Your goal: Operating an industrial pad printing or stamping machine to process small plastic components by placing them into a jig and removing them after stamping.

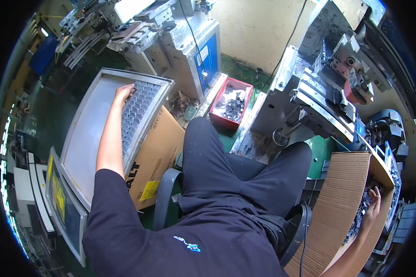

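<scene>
Head view: left hand [124, 94] over the shallow metal-framed tray [84, 131], off to the left, fingertips down at the far end of the close-set rows of small grey parts [137, 108]. Fingers bunched together; impossible to tell whether clamped on a part or merely touching. Right hand [373, 205] at the open cardboard box [335, 198], well over to the right, just beside loose small dark pieces [361, 210]. Fingers slightly parted, palm partly hidden; no telling whether gripping anything.

Grey parts: look light, stiff, perhaps a little slick. Probably best pinched singly by opposite edges, without nudging neighbours. Dark pieces: likely light and hard too, apt to slide over one another in the heap; easier lifted from the top.

Containers: tray bare on the left, rows along the right, beside and above a printed carton [164, 138], any contact hidden. Red bin [223, 121] near the blue-panelled machine cabinet [210, 60], with dark bits [234, 107] against white lining or packing. Open box, flap spread, with the dark heap inside.
</scene>
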Motion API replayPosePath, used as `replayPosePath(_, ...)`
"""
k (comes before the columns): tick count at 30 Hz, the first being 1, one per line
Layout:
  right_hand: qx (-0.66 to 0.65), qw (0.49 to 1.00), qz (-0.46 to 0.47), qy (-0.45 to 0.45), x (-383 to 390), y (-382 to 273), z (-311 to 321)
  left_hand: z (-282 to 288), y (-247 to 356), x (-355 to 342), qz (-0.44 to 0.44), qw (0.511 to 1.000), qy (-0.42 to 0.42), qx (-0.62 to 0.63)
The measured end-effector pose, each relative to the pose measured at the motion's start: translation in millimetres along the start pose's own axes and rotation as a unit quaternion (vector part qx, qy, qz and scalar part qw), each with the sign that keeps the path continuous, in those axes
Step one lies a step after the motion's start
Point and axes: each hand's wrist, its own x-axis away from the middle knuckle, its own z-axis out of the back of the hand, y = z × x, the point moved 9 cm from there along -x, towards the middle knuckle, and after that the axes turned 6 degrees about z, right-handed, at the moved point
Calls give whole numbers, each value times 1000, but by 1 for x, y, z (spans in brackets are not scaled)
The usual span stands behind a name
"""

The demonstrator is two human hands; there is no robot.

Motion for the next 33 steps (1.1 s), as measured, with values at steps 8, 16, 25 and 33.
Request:
replayPosePath(8,93,995,-25,-36,5,83,3,-2,0,1,8,1000,1,21)
replayPosePath(16,78,994,15,-76,19,68,-36,13,-14,-18,-2,999,24,26)
replayPosePath(25,82,996,0,22,16,68,-13,-11,121,98,-345,910,228,-27)
replayPosePath(33,-41,991,-62,111,5,53,12,-155,267,338,-601,786,-96,109)
